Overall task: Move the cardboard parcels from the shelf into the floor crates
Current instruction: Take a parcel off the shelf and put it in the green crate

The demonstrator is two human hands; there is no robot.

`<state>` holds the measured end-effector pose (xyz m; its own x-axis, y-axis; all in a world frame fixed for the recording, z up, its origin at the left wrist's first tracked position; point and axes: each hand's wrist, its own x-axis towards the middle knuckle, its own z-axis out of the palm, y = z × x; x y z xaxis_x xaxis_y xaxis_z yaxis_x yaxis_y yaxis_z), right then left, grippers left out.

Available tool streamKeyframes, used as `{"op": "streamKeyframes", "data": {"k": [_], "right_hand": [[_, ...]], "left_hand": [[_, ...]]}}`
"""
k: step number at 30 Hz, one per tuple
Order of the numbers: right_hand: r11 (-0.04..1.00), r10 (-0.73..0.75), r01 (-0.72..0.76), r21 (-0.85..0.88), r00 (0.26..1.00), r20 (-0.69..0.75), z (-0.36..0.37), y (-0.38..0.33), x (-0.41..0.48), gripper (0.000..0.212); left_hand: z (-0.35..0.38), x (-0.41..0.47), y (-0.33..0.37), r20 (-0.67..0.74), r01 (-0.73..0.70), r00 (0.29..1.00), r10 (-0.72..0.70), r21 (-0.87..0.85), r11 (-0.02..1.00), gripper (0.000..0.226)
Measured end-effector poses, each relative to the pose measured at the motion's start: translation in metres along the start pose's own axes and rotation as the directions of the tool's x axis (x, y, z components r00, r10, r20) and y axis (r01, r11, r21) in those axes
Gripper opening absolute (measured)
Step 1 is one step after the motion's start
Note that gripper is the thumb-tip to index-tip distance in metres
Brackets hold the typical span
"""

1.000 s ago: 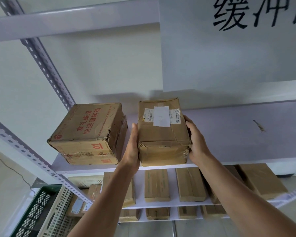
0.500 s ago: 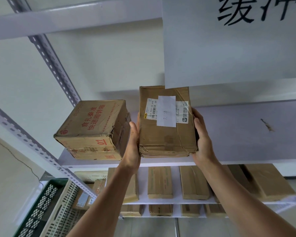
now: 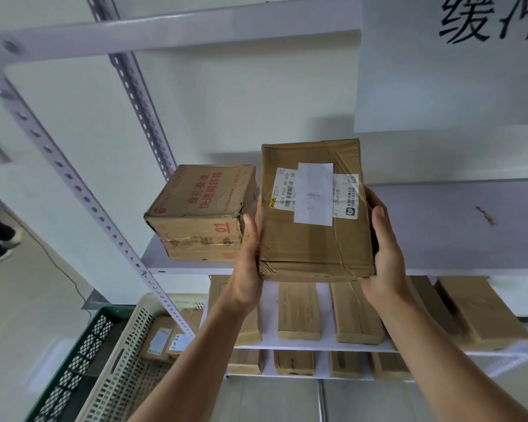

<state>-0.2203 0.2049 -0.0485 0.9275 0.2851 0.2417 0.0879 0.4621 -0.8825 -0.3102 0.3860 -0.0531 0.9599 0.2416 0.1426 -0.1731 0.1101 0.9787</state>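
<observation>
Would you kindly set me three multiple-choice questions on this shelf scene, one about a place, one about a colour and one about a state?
1. Where does the cardboard box with red print sit?
A. On the white shelf board
B. On the floor
C. On the lowest shelf

2. What colour is the outer mesh plastic crate, beside the white slotted crate?
A. Blue
B. Green
C. Red

3. How is the brown taped cardboard parcel with the white label held?
A. Lying flat on the shelf
B. Under one arm
C. Between the left hand and the right hand

Key: 1 A, the box rests on the board just beyond the left hand; 2 B, its mesh wall is dark green; 3 C, one hand grips each side of the parcel.
</observation>
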Motion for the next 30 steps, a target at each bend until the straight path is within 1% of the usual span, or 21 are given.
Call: {"op": "streamKeyframes", "data": {"k": [2,6,10,13,16,20,24,27,30], "right_hand": [[1.0,-0.003,0.003,-0.008,1.0,-0.004,0.016,-0.002,-0.022,0.042],[0.999,0.005,-0.004,-0.049,0.999,0.033,0.046,-0.006,-0.069,0.041],[0.998,0.033,-0.03,-0.059,0.998,0.047,0.089,-0.001,-0.118,0.052],[0.997,0.041,-0.037,-0.063,0.997,0.061,0.129,0.006,-0.153,0.049],[0.996,0.081,-0.076,-0.055,0.993,0.086,0.161,0.015,-0.184,0.051],[0.995,0.094,-0.092,-0.029,0.99,0.106,0.207,0.026,-0.217,0.043],[0.996,0.091,-0.089,-0.022,0.98,0.178,0.249,0.039,-0.24,0.041],[0.992,0.125,-0.123,-0.024,0.965,0.232,0.276,0.054,-0.25,0.043],[0.986,0.167,-0.166,-0.027,0.947,0.273,0.3,0.077,-0.255,0.044]], "left_hand": [[-0.013,-0.022,0.005,0.005,0.006,1.0,-0.006,0.001,1.0,0.076],[-0.041,-0.069,0.017,0.005,0.033,0.999,-0.033,-0.013,0.999,0.083],[-0.08,-0.126,0.03,-0.035,0.045,0.998,-0.047,-0.036,0.998,0.081],[-0.114,-0.171,0.036,-0.062,0.038,0.997,-0.041,-0.056,0.998,0.085],[-0.143,-0.209,0.042,-0.094,0.02,0.995,-0.028,-0.087,0.996,0.088],[-0.179,-0.254,0.047,-0.158,-0.008,0.987,-0.01,-0.112,0.994,0.083],[-0.212,-0.293,0.054,-0.186,0.002,0.982,-0.028,-0.135,0.991,0.086],[-0.239,-0.316,0.056,-0.259,0.008,0.965,-0.044,-0.137,0.991,0.085],[-0.266,-0.331,0.056,-0.366,0.036,0.928,-0.07,-0.1,0.994,0.08]]}}
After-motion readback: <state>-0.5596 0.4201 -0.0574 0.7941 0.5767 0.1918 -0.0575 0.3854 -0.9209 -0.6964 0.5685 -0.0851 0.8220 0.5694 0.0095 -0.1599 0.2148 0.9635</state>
